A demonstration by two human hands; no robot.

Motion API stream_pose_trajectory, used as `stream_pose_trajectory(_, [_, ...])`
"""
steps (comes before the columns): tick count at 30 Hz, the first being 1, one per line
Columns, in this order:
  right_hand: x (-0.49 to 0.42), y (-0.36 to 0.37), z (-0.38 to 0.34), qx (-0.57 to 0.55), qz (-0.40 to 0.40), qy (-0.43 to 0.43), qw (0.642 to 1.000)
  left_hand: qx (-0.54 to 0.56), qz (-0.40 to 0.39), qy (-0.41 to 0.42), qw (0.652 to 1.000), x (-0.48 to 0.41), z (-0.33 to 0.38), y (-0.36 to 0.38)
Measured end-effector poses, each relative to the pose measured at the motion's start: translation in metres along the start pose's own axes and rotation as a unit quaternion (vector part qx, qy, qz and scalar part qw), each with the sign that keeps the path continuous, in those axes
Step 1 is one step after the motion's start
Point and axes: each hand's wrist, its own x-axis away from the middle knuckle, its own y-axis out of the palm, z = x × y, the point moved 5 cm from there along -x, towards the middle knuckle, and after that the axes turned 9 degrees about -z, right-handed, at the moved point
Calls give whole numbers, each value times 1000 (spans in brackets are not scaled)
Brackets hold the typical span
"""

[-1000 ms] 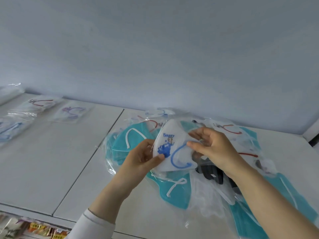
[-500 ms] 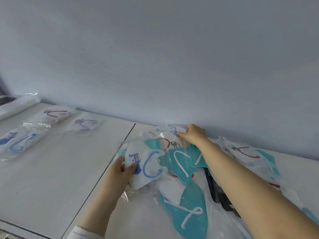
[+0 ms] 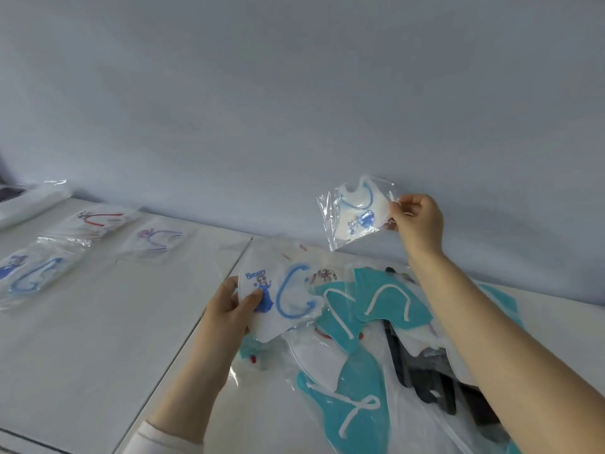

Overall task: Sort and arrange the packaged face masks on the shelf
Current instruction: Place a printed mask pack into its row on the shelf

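Packaged face masks (image 3: 386,303) lie heaped on the shelf (image 3: 98,355). The right hand (image 3: 417,221), at the heap's back edge half a second ago, now pinches a blue-looped mask (image 3: 358,211) lifted clear above it. The left hand (image 3: 226,309) keeps its thumb-and-finger grip on the matching printed mask (image 3: 288,299). Both probably belong with the blue packet (image 3: 36,276) laid out at far left.

- A plain pale blue-grey painted wall (image 3: 294,93) fills the upper half, softly and evenly lit.
- Below it lies a flat white shelf top (image 3: 98,339), two panels divided by a thin dark seam (image 3: 187,339).
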Motion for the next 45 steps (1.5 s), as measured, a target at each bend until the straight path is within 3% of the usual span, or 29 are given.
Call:
stream_pose_trajectory(5, [41,-17,-8,-239,16,81,967,48,16,14,999,0,3,27])
stream_pose_trajectory(10, [107,-8,-3,-356,-42,201,912,110,24,51,992,6,8,57])
stream_pose_trajectory(13, [141,-1,5,-298,-66,235,923,145,24,80,986,14,14,74])
stream_pose_trajectory(18, [173,1,12,-128,-93,207,965,178,-11,124,976,29,12,88])
stream_pose_trajectory(23, [190,11,11,-61,-167,178,968,91,-35,180,979,38,15,76])
stream_pose_trajectory(27, [186,-3,1,-63,-124,81,987,36,-65,228,971,42,22,38])
stream_pose_trajectory(32, [197,38,-18,-70,-300,-15,951,-64,-123,234,962,59,14,-9])
stream_pose_trajectory(36, [218,78,1,-45,-316,-6,948,-145,-72,221,962,76,-8,-40])
stream_pose_trajectory(40, [237,101,8,-86,-356,4,930,-122,-20,226,966,92,-21,-48])
stream_pose_trajectory(45, [247,108,12,-82,-345,30,934,-128,6,198,972,97,-33,-45])
